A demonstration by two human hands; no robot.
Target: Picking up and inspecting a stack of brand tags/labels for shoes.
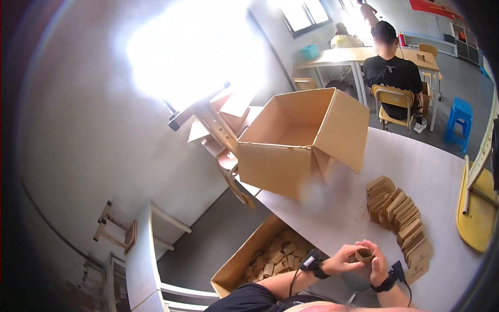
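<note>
My left hand (341, 259) and my right hand (380, 261) come together over the near edge of the table, both closed around a small brown cardboard sleeve (364, 255). The sleeve stands folded open, its hollow middle facing up between my fingers. Just right of my right hand, a long fanned row of flat brown cardboard pieces (408, 223) curves away across the tabletop. To the left and lower than the table, an open carton (236, 258) holds many folded cardboard pieces (280, 254). Each wrist wears a black strap with a small device and a cable.
A large open cardboard box (275, 161) stands on the pale table (338, 208). Beyond it, a seated person (393, 73) faces away at another table. A blue stool (459, 122) and a yellow chair (477, 205) are at the right. White furniture (140, 260) stands at the left.
</note>
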